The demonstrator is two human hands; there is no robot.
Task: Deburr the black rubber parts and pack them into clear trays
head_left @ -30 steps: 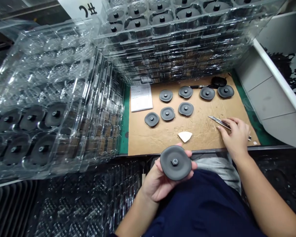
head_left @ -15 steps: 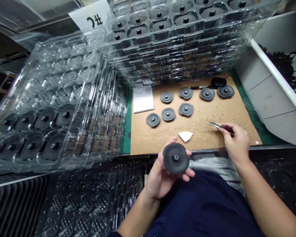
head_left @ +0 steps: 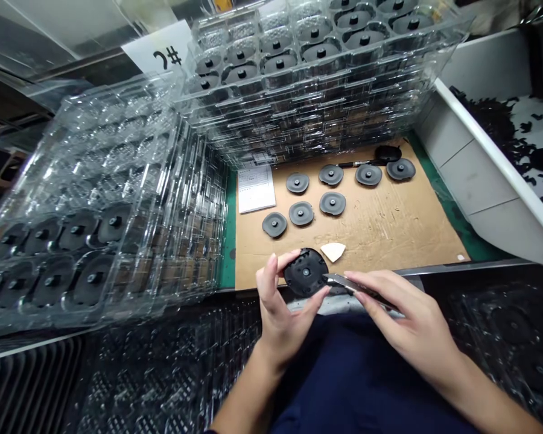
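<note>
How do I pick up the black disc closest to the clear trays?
Come straight down from above and pinch the little knob in the middle with your finger and thumb. The disc lies flat on the cardboard, so its edge is hard to get under, but the knob sticks up.

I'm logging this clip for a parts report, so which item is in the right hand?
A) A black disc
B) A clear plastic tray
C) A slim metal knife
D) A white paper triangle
C. The right hand pinches a slim metal knife, its tip at the edge of the black disc in the left hand.
</note>
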